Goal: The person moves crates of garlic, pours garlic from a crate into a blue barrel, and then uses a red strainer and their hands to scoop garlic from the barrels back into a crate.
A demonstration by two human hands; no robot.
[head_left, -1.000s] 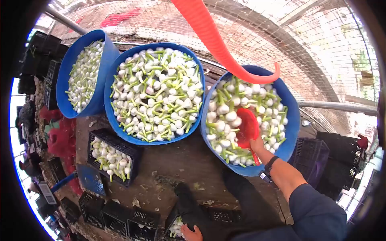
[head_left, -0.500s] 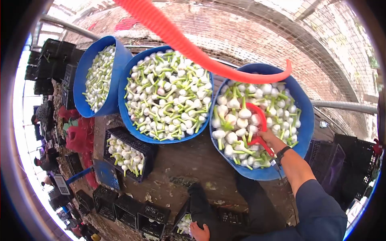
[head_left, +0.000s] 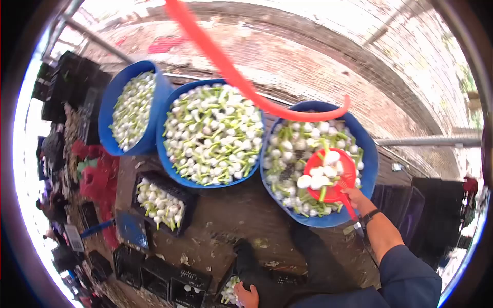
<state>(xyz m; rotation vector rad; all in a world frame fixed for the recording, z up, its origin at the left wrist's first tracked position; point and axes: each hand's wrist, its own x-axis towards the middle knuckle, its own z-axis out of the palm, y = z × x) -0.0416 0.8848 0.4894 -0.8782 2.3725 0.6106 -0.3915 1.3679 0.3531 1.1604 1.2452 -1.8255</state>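
My right hand [head_left: 358,199] is closed around the handle of a red strainer [head_left: 349,167]. Several white garlic bulbs [head_left: 321,177] with green stems lie in its bowl. The strainer is above the right-hand blue tub [head_left: 371,154], which holds more garlic and what looks like water. At the bottom, my left hand [head_left: 247,296] rests low by my leg with its fingers partly apart, beside a black crate of garlic bulbs [head_left: 229,291]. It seems to hold nothing.
Two more blue tubs of garlic, the middle tub [head_left: 174,177] and the left tub [head_left: 105,120], stand in a row. A red hose [head_left: 226,61] arches over them. A black crate [head_left: 192,200] of garlic sits in front. Empty crates [head_left: 154,274] line the lower left. Wire fence lies behind.
The red strainer has risen out of the garlic in the right tub and now carries several bulbs. The view has shifted a little. My left hand stays low.
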